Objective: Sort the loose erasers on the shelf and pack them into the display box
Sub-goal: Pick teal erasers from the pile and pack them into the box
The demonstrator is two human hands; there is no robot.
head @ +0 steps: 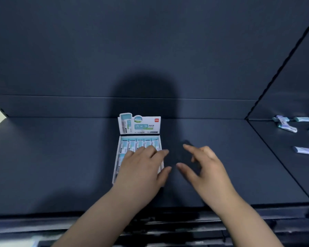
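Observation:
A white display box (116, 157) with an upright printed header card (139, 124) stands on the dark shelf (61, 157). Teal-and-white erasers (140, 143) fill its back row. My left hand (141, 168) lies flat over the front part of the box, fingers straight, covering the erasers there. My right hand (205, 166) hovers just right of the box with spread, relaxed fingers and holds nothing. Several loose erasers (285, 126), teal and purple, lie scattered on the neighbouring shelf section at far right; one purple eraser (305, 150) lies nearest.
A seam (275, 157) divides this shelf from the right section. The shelf's back panel (150, 107) rises behind the box. The front edge (96, 213) runs across the bottom, with a dark rail below it.

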